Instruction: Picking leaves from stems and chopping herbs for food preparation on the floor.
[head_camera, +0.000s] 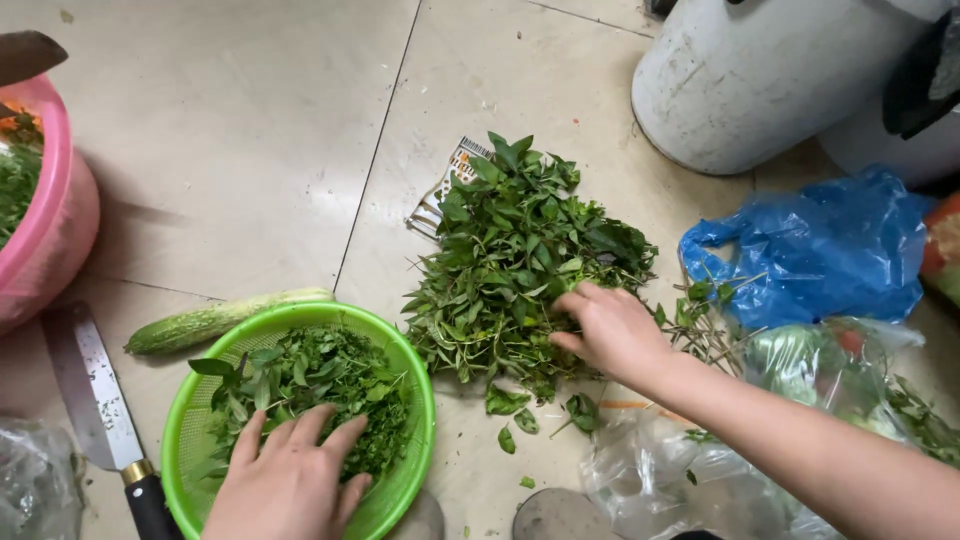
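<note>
Right now the right hand (612, 330) sits on the loose pile of green leafy herb stems (520, 265), fingers curled into its 4 o'clock edge, pinching leaves. Pile lies on the pale floor tiles (250, 150), at about 1 o'clock from the round green plastic colander (415, 385); no clear long axis. Left hand (290, 480) lies palm down, fingers spread flat on the picked leaves (310, 380) inside the colander, gripping nothing. Right forearm enters from 4 o'clock. A steel cleaver with black handle (100, 400) lies at the colander's 9 o'clock.
</note>
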